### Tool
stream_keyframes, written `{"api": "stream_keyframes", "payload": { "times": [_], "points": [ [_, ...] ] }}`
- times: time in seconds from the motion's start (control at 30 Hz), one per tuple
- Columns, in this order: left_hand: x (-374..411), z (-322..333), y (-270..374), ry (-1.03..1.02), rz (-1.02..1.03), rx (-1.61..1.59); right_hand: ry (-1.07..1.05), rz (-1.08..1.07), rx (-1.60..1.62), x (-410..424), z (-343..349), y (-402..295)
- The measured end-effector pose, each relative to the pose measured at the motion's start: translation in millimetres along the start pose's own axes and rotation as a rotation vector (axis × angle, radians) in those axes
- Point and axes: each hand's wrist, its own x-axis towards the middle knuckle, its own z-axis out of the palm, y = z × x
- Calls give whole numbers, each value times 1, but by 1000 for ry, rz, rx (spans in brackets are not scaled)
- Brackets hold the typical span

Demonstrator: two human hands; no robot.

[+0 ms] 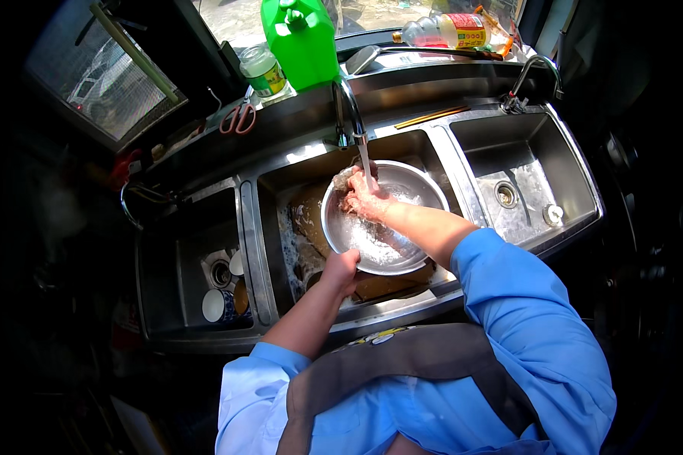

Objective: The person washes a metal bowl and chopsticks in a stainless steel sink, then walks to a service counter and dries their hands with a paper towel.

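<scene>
A round stainless-steel basin [325, 224] is tilted inside the middle sink [272, 256]. My left hand [341, 268] grips its near left rim, thumb on top and fingers hidden beneath. At the far left of the rim, my right hand [365, 196] is closed on a greyish-brown scrubber or cloth [342, 181]; which of the two I cannot tell. Water runs from the chrome faucet [353, 111] onto this hand and into the basin, where it splashes brightly. Brownish water and some foam surround the basin in the sink.
Cups [214, 305] lie in the left sink [190, 273]. A right sink [546, 145] has its own faucet [540, 62]. Chopsticks [431, 117] rest behind the sinks. On the ledge are scissors [238, 119], a jar [263, 71], a green jug [301, 48] and a plastic bottle [447, 31].
</scene>
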Motion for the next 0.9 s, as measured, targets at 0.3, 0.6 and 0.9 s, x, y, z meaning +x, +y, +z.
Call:
{"api": "stream_keyframes", "payload": {
  "times": [0.3, 0.6, 0.9],
  "points": [
    [9, -18, -32, 4, 85, -48, -1056, -181, -157, -37, 8, -44],
    [15, -24, -23, 129, 287, -137, -1239, -127, -197, -51, -2, -7],
    [17, -42, -34, 155, 356, 45, -392, -408, -987, -35, -62, 19]
  ]
}}
